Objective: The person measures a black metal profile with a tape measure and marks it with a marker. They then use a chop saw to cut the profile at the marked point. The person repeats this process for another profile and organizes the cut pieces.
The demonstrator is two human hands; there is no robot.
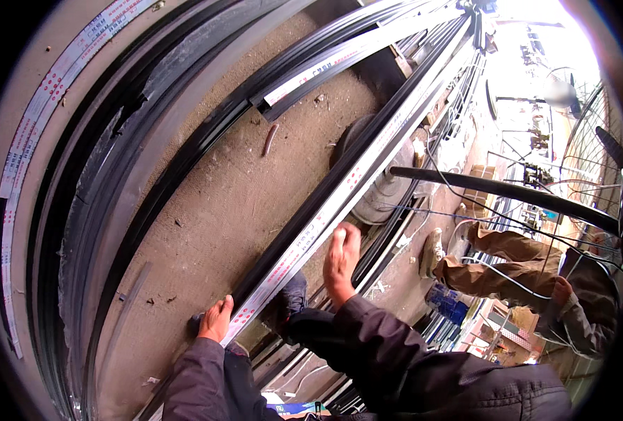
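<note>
A long straight bar, dark along one side and covered with white printed film on the other, runs diagonally from my lap to the far upper right. My left hand is closed round its near end, thumb up along the edge. Next to the bar's right edge, about a third of the way along, is my right hand. Its fingers are loosely bent with nothing visible in them, and whether it touches the bar is unclear. Below lie my dark trouser legs and a shoe.
Bundles of dark profiles lie left on the dusty floor. A round grey base with a black pole stands right of the bar. Another person in brown trousers is at the right. Thin wires cross there.
</note>
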